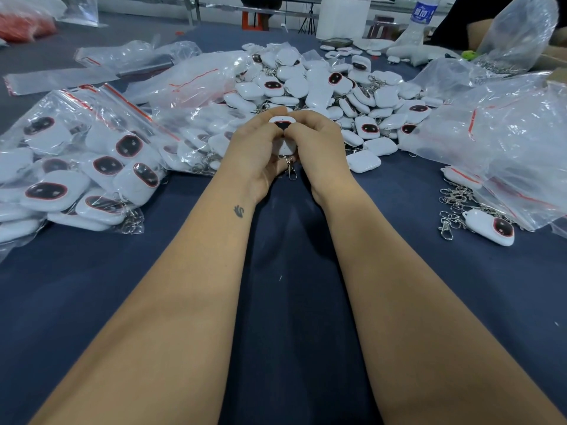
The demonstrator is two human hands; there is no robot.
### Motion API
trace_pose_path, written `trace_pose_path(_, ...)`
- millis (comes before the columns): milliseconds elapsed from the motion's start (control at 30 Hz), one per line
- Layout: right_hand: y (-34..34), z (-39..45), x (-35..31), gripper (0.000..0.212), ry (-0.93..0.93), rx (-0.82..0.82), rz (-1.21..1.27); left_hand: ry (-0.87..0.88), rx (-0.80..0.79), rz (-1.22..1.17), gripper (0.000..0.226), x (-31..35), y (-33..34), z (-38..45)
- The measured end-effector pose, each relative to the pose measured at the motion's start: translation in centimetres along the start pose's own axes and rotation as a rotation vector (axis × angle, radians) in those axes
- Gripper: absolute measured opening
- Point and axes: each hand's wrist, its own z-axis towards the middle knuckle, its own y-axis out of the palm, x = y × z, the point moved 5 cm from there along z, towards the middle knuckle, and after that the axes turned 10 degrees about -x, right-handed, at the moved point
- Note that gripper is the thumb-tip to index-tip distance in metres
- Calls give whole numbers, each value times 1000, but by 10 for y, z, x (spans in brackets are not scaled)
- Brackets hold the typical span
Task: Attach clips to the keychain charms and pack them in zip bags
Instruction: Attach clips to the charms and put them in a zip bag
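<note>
- The charm (280, 130), white with a dark face, is held just in front of the loose pile of charms (322, 87).
- Left hand (256, 151) and right hand (319, 142) both have fingers curled around it; a metal clip (291, 167) hangs below.
- Judged step: clip fitting, apparently finished or nearly.
- Next calls for bagging; filled zip bags (76, 167) lie left of the pile, spare clips (454, 207) to the right.

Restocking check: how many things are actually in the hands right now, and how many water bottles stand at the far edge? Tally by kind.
White charm, gripped by left hand and right hand: 1
Metal clip hanging below it: 1
Water bottle: 1
Total: 3
</note>
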Motion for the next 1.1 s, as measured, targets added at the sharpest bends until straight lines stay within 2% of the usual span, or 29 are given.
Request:
trace_pose_path(367, -2, -1, 1, 24, 1, 24, 9, 8, -3, 13, 35, 0, 0, -1)
trace_pose_path(533, -2, -2, -2, 21, -6, 8, 46, -4, 9, 88, 26, 5, 4, -3)
trace_pose_path(667, -7, -1, -1, 13, 33, 90, 153, 7, 29, 161, 23, 15, 0, -2)
trace_pose_path(800, -13, 0, 0, 10, 51, 194, 355, 231, 163, 429, 30, 35, -13, -6)
trace_pose_path(867, -14, 1, 2, 11, 51, 205, 409, 298, 234, 687, 27, 39, -15, -10)
trace_pose_path(967, -14, 2, 3, 8, 44, 211, 367, 295, 294, 1195, 22, 34, -10, -16)
trace_pose_path(1033, -15, 3, 3, 6, 36, 214, 344, 256, 260, 1493, 33, 26, -3, -15)
trace_pose_path(1100, -15, 4, 3, 10, 24, 203, 351, 216, 238, 1645, 45, 19, -1, -13)
